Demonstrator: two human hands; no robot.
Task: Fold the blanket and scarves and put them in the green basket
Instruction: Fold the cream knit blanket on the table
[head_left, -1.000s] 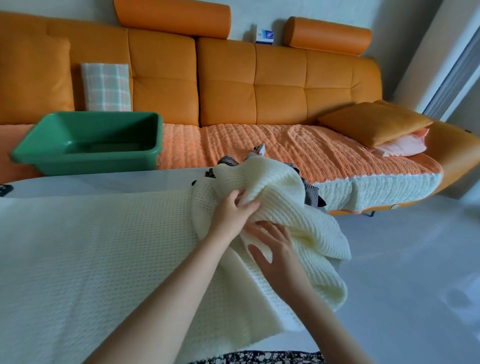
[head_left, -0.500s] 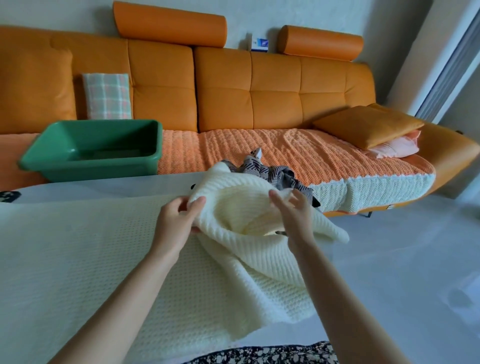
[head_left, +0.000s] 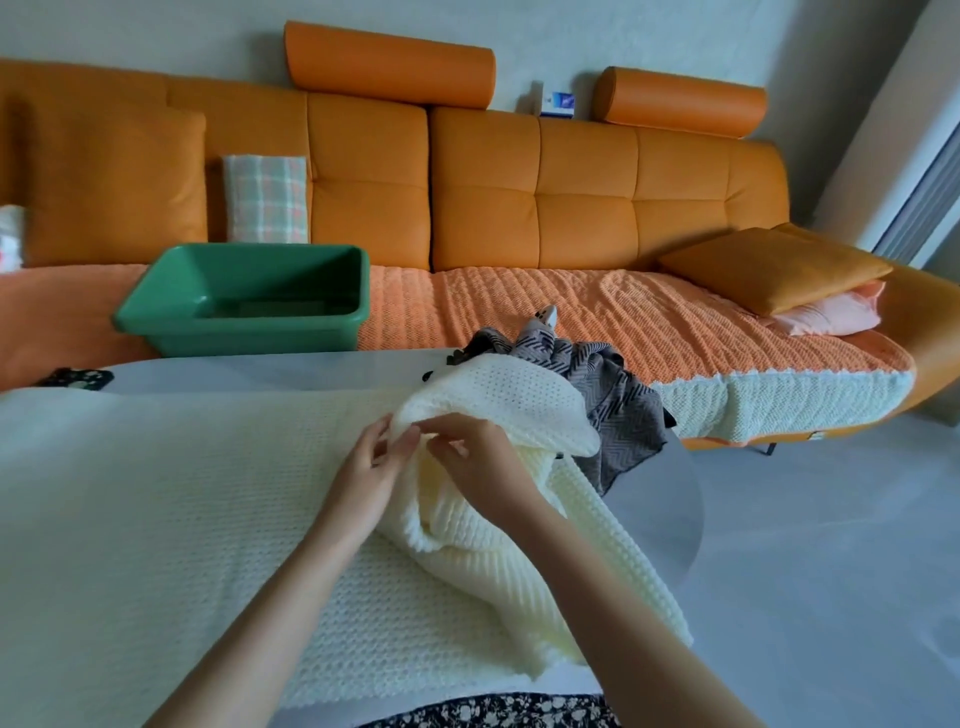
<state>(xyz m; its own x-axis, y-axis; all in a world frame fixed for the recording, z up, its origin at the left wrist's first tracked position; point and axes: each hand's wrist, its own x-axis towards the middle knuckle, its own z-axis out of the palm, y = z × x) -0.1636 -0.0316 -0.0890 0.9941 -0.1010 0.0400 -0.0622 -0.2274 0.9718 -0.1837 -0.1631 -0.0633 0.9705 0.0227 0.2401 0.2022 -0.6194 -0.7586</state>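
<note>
Head-worn wide-angle view, tilted forward and down, right up close over the left hand (head_left: 363, 480) and right hand (head_left: 480, 467) at frame centre, blanket (head_left: 156, 493) on the table (head_left: 660, 499) filling the near left, facing the sofa (head_left: 571, 208) straight across, basket (head_left: 249, 332) on its seat at left, floor curving away right.
</note>
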